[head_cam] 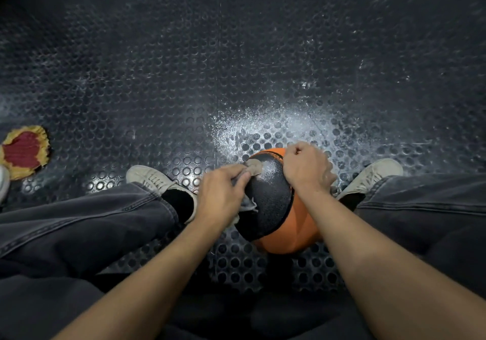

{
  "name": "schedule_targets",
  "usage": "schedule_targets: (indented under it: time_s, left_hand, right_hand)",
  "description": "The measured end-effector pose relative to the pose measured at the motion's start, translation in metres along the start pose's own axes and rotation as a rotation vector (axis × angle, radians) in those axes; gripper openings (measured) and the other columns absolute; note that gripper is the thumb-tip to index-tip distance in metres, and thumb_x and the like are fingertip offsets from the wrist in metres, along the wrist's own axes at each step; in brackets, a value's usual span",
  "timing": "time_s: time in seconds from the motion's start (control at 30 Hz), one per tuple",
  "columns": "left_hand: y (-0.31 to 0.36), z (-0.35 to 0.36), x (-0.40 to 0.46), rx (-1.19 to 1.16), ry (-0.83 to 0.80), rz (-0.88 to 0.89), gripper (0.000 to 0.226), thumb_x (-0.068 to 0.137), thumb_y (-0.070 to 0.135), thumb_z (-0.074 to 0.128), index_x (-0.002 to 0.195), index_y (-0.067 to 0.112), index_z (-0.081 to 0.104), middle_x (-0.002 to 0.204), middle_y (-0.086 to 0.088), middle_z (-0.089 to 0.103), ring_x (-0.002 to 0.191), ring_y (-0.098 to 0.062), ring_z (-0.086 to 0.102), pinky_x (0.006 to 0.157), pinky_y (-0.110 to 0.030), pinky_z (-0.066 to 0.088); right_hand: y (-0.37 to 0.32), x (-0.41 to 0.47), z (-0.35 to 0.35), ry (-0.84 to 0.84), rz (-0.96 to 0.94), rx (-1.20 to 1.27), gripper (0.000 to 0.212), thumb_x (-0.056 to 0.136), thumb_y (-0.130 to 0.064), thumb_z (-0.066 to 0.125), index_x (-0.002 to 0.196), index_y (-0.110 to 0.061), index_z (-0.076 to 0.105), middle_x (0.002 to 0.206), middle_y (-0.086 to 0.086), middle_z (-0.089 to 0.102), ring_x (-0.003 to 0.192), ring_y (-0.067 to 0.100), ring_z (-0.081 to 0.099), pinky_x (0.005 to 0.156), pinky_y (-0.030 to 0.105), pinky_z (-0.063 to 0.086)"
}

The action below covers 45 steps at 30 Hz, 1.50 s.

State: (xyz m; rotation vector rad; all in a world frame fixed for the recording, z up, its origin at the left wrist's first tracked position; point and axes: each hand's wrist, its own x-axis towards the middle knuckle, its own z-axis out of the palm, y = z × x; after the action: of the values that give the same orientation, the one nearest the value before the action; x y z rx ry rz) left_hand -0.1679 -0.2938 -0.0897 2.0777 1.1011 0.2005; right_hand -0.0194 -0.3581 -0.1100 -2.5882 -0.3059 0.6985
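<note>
An orange and black ball point(273, 203) sits on the black studded floor mat point(236, 76) between my two feet. My left hand point(221, 197) grips a small grey cloth point(252, 167) and presses it against the ball's black panel. My right hand point(306, 167) rests on the ball's top right side with its fingers curled over it, steadying it. Part of the cloth hangs out below my left hand.
My legs in dark jeans and pale sneakers point(150, 178) flank the ball, the right shoe point(376, 172) close beside it. A red and yellow rag point(25, 151) lies on the mat at the far left. White dusty smears cover the mat ahead of the ball.
</note>
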Motion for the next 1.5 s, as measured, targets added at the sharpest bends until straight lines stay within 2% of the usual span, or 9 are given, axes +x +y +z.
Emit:
schedule_targets:
  time_s: [0.17,0.33,0.5,0.67,0.83,1.0,1.17,1.33,1.5]
  left_hand:
    - [0.01,0.021,-0.023,0.312,-0.095,0.428,0.03,0.096,0.04,0.043,0.102,0.029,0.07,0.117,0.018,0.064,0.087,-0.021,0.058,0.077,-0.039,0.044]
    - [-0.002,0.003,0.017,0.226,0.046,0.091,0.026,0.094,0.029,0.052,0.071,0.022,0.061,0.074,0.011,0.06,0.069,-0.013,0.055,0.074,-0.036,0.046]
    - [0.006,0.014,-0.02,0.297,-0.093,0.384,0.035,0.095,0.043,0.038,0.101,0.028,0.07,0.115,0.019,0.063,0.085,-0.021,0.052,0.076,-0.039,0.045]
    - [-0.018,0.002,0.013,0.193,0.068,0.063,0.024,0.094,0.031,0.05,0.084,0.02,0.068,0.087,0.008,0.066,0.076,-0.016,0.059,0.073,-0.041,0.05]
    - [-0.007,0.006,-0.034,0.232,-0.039,0.396,0.025,0.095,0.035,0.048,0.1,0.027,0.071,0.12,0.018,0.064,0.081,-0.012,0.047,0.075,-0.024,0.036]
    - [-0.012,0.0,0.01,0.135,0.095,-0.024,0.018,0.096,0.023,0.055,0.083,0.019,0.067,0.073,0.008,0.063,0.066,-0.007,0.055,0.064,-0.026,0.04]
    - [-0.007,0.014,-0.024,0.237,-0.067,0.36,0.024,0.096,0.038,0.043,0.102,0.03,0.065,0.123,0.02,0.061,0.09,-0.016,0.056,0.081,-0.033,0.041]
    - [-0.011,0.004,0.019,0.154,0.046,0.069,0.023,0.096,0.028,0.052,0.075,0.026,0.059,0.072,0.016,0.058,0.067,-0.001,0.053,0.078,-0.041,0.05]
    - [0.005,0.015,-0.01,0.268,-0.105,0.428,0.03,0.096,0.04,0.04,0.106,0.031,0.067,0.12,0.021,0.062,0.084,-0.017,0.053,0.073,-0.03,0.041]
  right_hand:
    - [0.004,0.0,-0.001,-0.001,0.092,0.0,0.036,0.1,-0.032,0.034,0.115,-0.02,0.064,0.129,0.012,0.056,0.121,0.034,0.047,0.104,0.053,0.031]
    - [0.006,-0.004,0.003,-0.034,0.055,-0.073,0.035,0.101,-0.036,0.031,0.118,-0.021,0.058,0.134,0.013,0.048,0.126,0.034,0.041,0.105,0.057,0.028]
    - [0.007,-0.003,0.002,-0.026,0.009,-0.001,0.032,0.102,-0.031,0.031,0.113,-0.017,0.058,0.12,0.006,0.056,0.11,0.028,0.048,0.104,0.052,0.029]
    - [-0.003,-0.011,0.013,-0.026,0.027,0.005,0.033,0.101,-0.032,0.031,0.115,-0.017,0.056,0.121,0.007,0.059,0.112,0.03,0.053,0.108,0.055,0.028]
    - [0.0,-0.007,0.009,-0.034,0.023,0.001,0.036,0.101,-0.032,0.031,0.121,-0.016,0.056,0.125,0.009,0.057,0.116,0.03,0.051,0.105,0.052,0.029]
    - [-0.005,-0.004,0.012,-0.028,0.053,0.038,0.033,0.101,-0.032,0.034,0.119,-0.016,0.056,0.12,0.007,0.059,0.116,0.03,0.051,0.107,0.054,0.026]
    - [0.003,0.008,0.002,-0.051,0.098,0.084,0.023,0.101,-0.028,0.037,0.111,-0.021,0.057,0.107,0.006,0.054,0.101,0.027,0.046,0.106,0.049,0.031]
    - [0.001,0.005,0.003,-0.029,0.094,0.075,0.026,0.101,-0.029,0.035,0.113,-0.017,0.056,0.115,0.008,0.057,0.112,0.031,0.05,0.105,0.049,0.031]
    - [0.008,0.012,0.005,-0.014,0.08,0.096,0.022,0.101,-0.031,0.038,0.102,-0.019,0.056,0.1,0.003,0.061,0.096,0.026,0.052,0.104,0.049,0.036]
